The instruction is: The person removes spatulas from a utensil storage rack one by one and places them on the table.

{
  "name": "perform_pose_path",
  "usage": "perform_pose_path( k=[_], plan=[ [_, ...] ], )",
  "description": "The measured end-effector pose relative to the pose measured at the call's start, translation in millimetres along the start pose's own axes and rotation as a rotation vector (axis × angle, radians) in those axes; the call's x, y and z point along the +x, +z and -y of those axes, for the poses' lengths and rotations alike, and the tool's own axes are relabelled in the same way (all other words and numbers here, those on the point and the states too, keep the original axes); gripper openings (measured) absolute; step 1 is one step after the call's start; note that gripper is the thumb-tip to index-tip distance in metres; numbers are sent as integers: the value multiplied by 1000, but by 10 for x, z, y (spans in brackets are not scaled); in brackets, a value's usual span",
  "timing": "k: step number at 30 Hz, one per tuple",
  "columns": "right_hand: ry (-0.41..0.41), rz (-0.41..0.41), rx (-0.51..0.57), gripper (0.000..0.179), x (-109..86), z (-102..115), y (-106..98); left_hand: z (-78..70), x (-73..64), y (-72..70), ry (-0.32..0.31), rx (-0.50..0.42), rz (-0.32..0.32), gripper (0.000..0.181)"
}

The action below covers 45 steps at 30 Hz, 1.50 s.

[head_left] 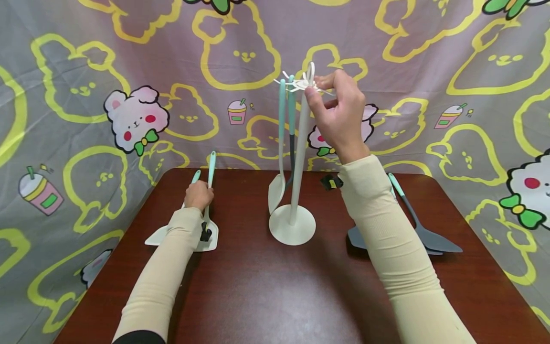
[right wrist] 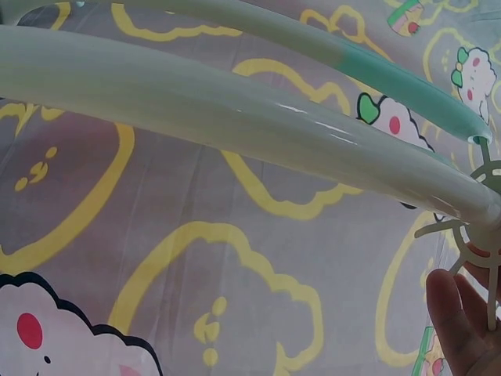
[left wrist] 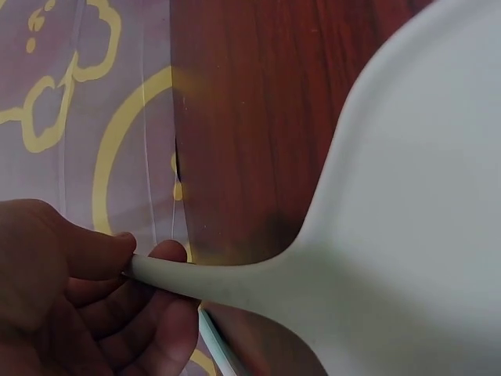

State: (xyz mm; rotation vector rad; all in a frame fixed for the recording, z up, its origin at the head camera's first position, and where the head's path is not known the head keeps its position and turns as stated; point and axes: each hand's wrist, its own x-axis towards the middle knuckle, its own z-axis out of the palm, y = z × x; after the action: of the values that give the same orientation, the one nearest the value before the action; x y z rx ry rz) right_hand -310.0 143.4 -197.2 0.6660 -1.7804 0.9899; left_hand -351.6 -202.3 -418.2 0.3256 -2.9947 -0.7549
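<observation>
Two hands are at work over a reddish-brown table (head_left: 258, 286), its wood-grain top glossy, with a pale patch of reflected light toward the near side and a soft shadow to the right of the stand. The far edge has rounded corners and meets a grey-pink cloth (head_left: 292, 28) which also encloses both sides; the print shows yellow animal outlines, white characters with green bows, and pink cups. Creases are noted in the cloth.

Left hand (head_left: 199, 195): grasping; thumb and fingers pinch the slim neck of a white turner (head_left: 211, 244) at the table's left side. A second white utensil (head_left: 158, 236) lies beside it, to its left.

Right hand (head_left: 339, 110): grasping; thumb and forefinger pinch the spoked hook ring atop the white stand (head_left: 301, 143), whose round base rests near the middle of the table. A white utensil (head_left: 277, 191) and a dark grey utensil (head_left: 292, 153), both mint-handled, hang from the ring's left side.

Dark grey turners (head_left: 436, 239) lie on the table's right side, partly hidden by the right sleeve (head_left: 395, 248). Both sleeves are cream.
</observation>
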Motion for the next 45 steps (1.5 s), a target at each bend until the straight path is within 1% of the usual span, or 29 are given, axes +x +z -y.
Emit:
perform_pose_path(
  k=[5,11,13,18,25,30,34,41,45],
  plan=[
    [-1,-5,-3,44,2,3,1,0,10,28,5,15,2,28],
    [3,-2,1,44,-2,10,4,6,42,72,-40,27,7,30],
    [2,-2,0,44,-4,12,5,15,53,81,-45,34,14,30],
    [-6,-11,2,44,-6,12,11,38,64,80,-34,47,49,29],
    [-11,-6,10,42,-6,11,13,71,67,69,-42,83,99,25],
    [-2,-14,6,42,-12,4,13,101,80,86,-50,99,92,24],
    [5,-14,14,42,-28,-3,13,118,73,101,-45,115,92,22],
    [-10,-14,18,40,-18,-8,9,88,26,59,-52,111,116,21],
    [-15,-14,19,38,-9,-11,-9,67,37,35,-42,137,126,20]
  ],
)
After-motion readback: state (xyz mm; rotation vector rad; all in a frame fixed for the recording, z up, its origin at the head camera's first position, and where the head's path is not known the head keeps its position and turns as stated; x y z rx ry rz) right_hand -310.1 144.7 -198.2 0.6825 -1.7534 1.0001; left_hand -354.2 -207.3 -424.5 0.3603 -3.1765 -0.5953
